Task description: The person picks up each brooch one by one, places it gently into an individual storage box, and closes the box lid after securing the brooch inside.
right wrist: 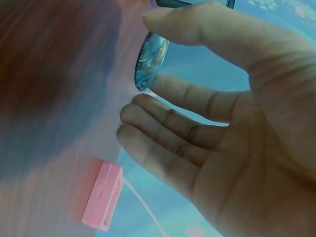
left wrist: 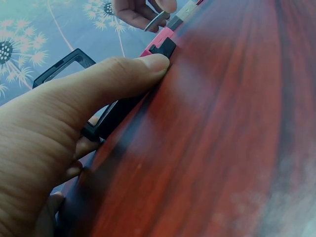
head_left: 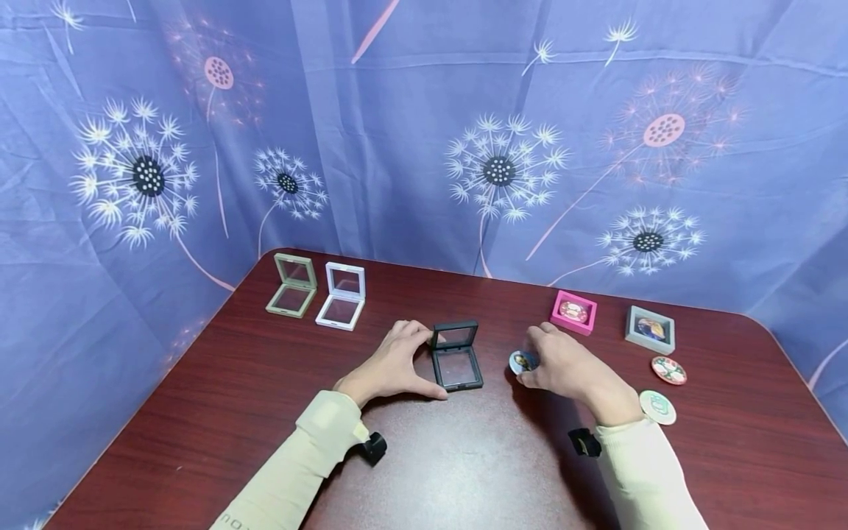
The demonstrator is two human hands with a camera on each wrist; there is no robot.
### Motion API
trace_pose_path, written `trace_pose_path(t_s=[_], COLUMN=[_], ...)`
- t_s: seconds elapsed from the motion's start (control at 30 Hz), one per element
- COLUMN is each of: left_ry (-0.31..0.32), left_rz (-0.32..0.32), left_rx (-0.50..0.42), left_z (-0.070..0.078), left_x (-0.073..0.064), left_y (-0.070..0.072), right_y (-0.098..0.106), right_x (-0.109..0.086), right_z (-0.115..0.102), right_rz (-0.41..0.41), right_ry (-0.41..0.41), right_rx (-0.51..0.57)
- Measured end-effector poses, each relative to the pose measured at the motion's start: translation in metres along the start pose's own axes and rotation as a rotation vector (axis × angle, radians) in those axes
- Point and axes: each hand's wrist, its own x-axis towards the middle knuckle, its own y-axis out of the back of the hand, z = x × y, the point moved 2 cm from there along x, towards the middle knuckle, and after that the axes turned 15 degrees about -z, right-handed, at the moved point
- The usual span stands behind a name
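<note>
Right hand pinches round picture badge; left hand grips open black display case. Probably loading step; next move likely needs badge laid flat, centred.

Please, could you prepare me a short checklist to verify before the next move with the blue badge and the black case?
1. Black case open, its lid raised: ok.
2. Left hand holding the case, thumb at its front corner: ok.
3. Blue badge pinched by the right hand: ok.
4. No badge lying inside the black case: ok.
5. Blue badge above the case: not ok, it is apart, to the right.
6. Grip firm enough to avoid slipping: cannot tell.
</note>
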Motion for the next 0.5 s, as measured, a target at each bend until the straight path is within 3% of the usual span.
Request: trace_pose_path(t_s=[0.5], left_ry=[0.005], left_rz=[0.0], left_rx=[0.012], left_z=[0.001], left_x=[-0.001], left_y=[0.001], right_y=[-0.004], right_x=[0.017], right_z=[-0.024], right_rz=[-0.009], right_ry=[0.033], right_rx=[0.06])
